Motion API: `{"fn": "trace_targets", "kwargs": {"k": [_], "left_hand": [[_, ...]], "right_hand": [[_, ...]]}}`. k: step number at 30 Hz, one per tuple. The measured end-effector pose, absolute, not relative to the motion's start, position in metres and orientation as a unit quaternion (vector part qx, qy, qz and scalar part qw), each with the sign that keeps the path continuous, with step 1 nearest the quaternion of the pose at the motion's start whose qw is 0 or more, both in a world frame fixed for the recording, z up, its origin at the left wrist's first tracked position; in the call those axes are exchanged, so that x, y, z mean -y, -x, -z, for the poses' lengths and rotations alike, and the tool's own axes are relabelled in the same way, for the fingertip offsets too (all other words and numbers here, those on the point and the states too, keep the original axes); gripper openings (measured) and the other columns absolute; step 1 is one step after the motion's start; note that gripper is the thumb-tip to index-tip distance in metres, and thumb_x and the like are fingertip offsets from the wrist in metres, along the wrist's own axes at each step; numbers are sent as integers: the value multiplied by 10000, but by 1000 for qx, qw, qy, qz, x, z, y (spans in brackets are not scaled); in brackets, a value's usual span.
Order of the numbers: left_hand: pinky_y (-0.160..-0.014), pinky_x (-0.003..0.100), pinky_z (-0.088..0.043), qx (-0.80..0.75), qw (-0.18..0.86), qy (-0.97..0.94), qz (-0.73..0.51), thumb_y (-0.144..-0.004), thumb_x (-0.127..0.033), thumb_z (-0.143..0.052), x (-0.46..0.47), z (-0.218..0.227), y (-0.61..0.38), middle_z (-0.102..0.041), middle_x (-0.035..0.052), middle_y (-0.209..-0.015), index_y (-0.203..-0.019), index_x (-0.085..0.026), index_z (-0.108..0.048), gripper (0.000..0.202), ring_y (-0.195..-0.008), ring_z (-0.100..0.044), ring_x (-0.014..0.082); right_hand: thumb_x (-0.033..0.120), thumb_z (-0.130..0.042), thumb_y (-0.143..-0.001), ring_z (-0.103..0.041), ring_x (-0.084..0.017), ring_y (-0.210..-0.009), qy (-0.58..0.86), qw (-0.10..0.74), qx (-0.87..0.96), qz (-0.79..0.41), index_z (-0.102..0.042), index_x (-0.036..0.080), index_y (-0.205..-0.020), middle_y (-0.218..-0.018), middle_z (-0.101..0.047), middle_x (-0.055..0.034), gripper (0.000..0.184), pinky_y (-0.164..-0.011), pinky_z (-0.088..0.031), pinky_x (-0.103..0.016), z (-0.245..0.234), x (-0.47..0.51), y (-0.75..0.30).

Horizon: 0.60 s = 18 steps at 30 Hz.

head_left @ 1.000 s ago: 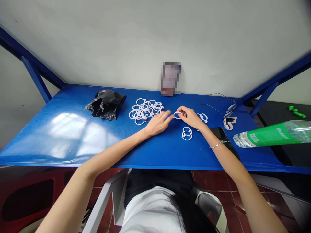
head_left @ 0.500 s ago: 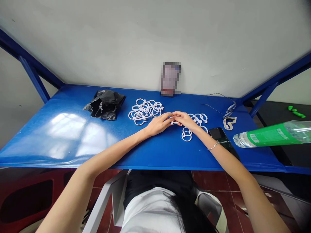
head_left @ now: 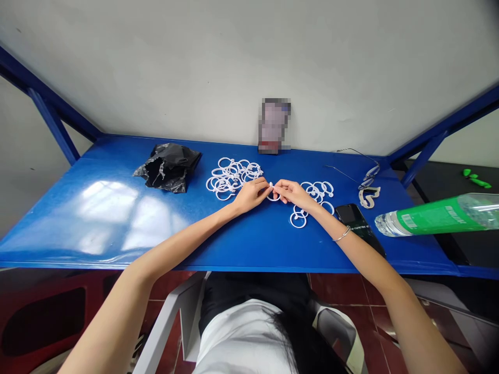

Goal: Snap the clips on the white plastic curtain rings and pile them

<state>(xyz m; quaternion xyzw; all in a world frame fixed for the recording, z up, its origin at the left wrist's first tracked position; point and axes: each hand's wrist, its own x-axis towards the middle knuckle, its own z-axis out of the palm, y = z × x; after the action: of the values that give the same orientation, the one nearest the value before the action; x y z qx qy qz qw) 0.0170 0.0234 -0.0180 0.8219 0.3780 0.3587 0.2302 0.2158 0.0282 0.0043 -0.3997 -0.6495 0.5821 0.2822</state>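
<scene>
My left hand [head_left: 251,195] and my right hand [head_left: 293,194] meet at the middle of the blue table [head_left: 117,218]. Both pinch one white plastic ring [head_left: 272,192] between their fingertips, each hand on one side of it. To the left of my left hand lies a heap of several white rings [head_left: 233,176]. Right of my right hand lie several more white rings [head_left: 317,191], and one pair [head_left: 298,216] rests just below my right wrist.
A crumpled black plastic bag [head_left: 168,166] lies at the back left. A dark phone [head_left: 356,221], a pair of glasses [head_left: 366,179] and a beige clip [head_left: 368,197] sit to the right. A clear bottle with a green label [head_left: 436,215] lies at the right edge.
My right hand moved left with the ring and my left hand closed onto it. Both hands now pinch it together, slightly further left and back than before.
</scene>
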Motion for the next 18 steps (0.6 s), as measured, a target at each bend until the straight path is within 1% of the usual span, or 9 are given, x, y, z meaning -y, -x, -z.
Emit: {"fn": "trace_targets", "kwargs": {"k": [2,5,8,10,13,18], "left_hand": [[-628,249,-397,-376,284,-797,-378,-973,-488,-440,-24,14,-17,-614,53,-767,-741,-157,-628,445,-666,-534,127],[-520,226,-357,-392,415,-734,-368,-900,-592,-527,-24,10,-16,-600,17,-652,-805,-149,-644,468,-523,-495,97],[-450,208,-329,-378,529,-678,-342,-831,-674,-575,-23,7,-16,-601,1,-630,-834,-143,-606,532,-433,-471,70],[-440,197,-325,-361,561,-661,-343,-802,-697,-598,-23,6,-16,-601,0,-648,-821,-145,-577,553,-428,-467,58],[-442,189,-288,-347,585,-650,-339,-784,-694,-626,-23,3,-16,-545,-27,-593,-811,-148,-553,551,-432,-418,45],[-474,197,-243,-317,645,-614,-326,-794,-650,-643,-25,4,-16,-418,-57,-548,-719,-160,-496,517,-474,-362,45]], "right_hand": [[569,-662,-823,-468,-64,-500,396,282,648,-586,-615,173,-824,-756,-663,-11,399,-505,-353,-232,-4,-29,-217],[571,-669,-817,-473,-66,-501,397,279,647,-589,-629,172,-858,-762,-669,-15,403,-498,-345,-230,-4,-31,-218],[573,-675,-808,-461,-64,-500,393,274,639,-601,-632,172,-861,-758,-663,-14,406,-483,-322,-228,-4,-32,-218],[569,-685,-798,-430,-57,-493,386,273,630,-616,-631,171,-846,-747,-653,-9,405,-476,-296,-226,-4,-33,-218],[548,-681,-805,-373,-47,-486,378,269,616,-636,-627,166,-823,-721,-622,5,386,-471,-249,-225,-5,-34,-219],[536,-664,-819,-296,-46,-492,362,261,591,-672,-594,175,-805,-654,-488,49,368,-469,-169,-227,-8,-34,-218]]}}
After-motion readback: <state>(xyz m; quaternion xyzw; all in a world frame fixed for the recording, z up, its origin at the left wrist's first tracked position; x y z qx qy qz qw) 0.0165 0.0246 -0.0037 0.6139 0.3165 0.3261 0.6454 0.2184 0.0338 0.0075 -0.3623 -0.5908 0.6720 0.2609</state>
